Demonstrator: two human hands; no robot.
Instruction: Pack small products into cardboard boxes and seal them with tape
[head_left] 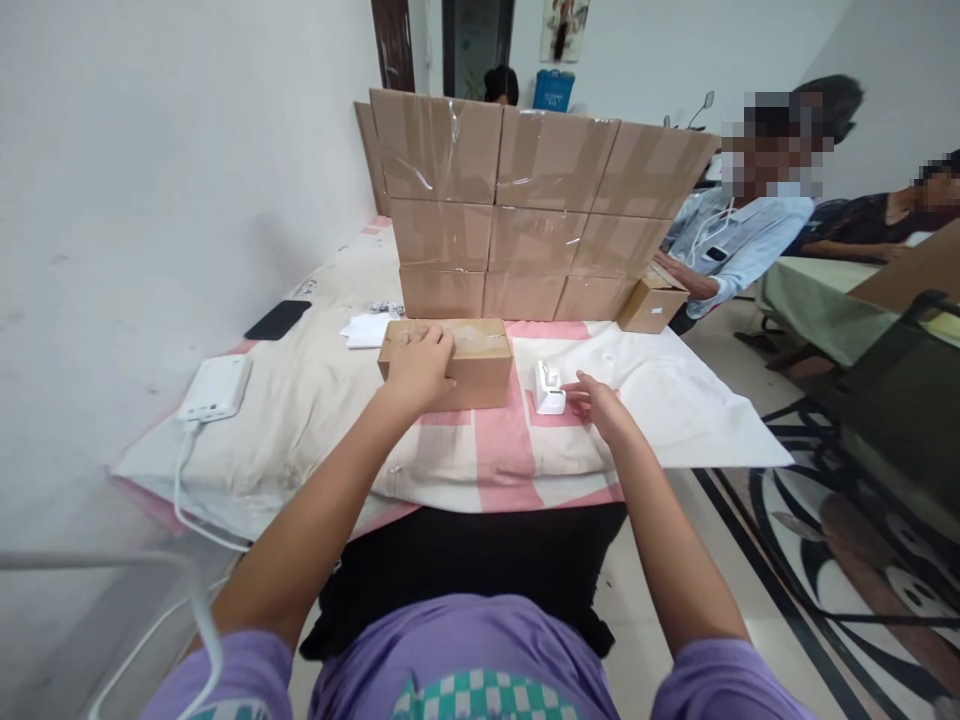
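Note:
A closed cardboard box point(476, 375) with tape along its top lies on the cloth-covered table. My left hand point(421, 370) rests on the box's top and front at its left end, fingers apart. Just right of the box stands a small white tape dispenser point(550, 392). Beside it on the right is my right hand point(594, 402), its fingers spread toward the dispenser and close to its side; whether they touch it is hard to tell.
Behind, stacked cardboard boxes point(532, 215) form a wall. A person in a light blue shirt holds a small box point(652, 303) at the right. White papers point(367, 330), a black phone point(278, 320) and a cabled white power bank point(216, 387) lie left.

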